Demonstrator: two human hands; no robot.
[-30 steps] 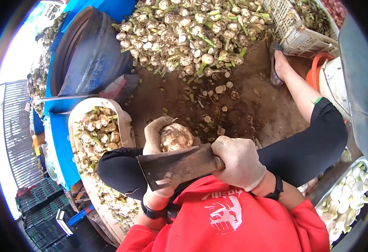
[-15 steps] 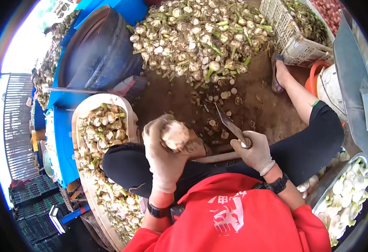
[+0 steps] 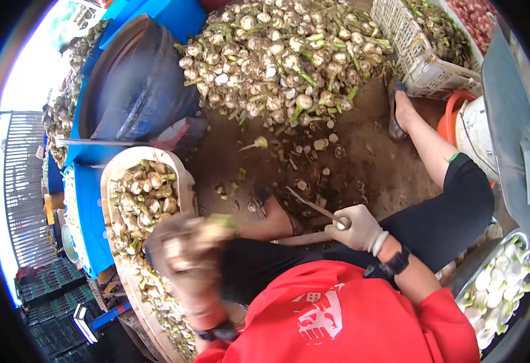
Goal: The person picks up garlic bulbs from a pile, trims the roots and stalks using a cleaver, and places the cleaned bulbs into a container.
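My gloved left hand (image 3: pixel 183 251) is blurred as it swings over the left side, closed on a pale trimmed bulb with a green stub. It hangs beside the white tub (image 3: pixel 183 181) filled with cut scraps. My gloved right hand (image 3: pixel 358 228) grips the handle of a cleaver (image 3: pixel 312 206), whose blade points up and left, edge-on, above my knee. A big heap of dirty bulbs with green stalks (image 3: pixel 283 57) lies on the ground ahead.
A dark barrel (image 3: pixel 138 78) stands at upper left beside blue crates. A white plastic crate (image 3: pixel 422 54) sits upper right. A metal tray of peeled white bulbs (image 3: pixel 497 281) is at lower right. My bare foot in a sandal (image 3: pixel 401 109) rests on the dirt floor.
My left hand has swung the bulb down and left, away from the cleaver, toward the white tub. The cleaver has turned from flat across my lap to edge-on and lowered.
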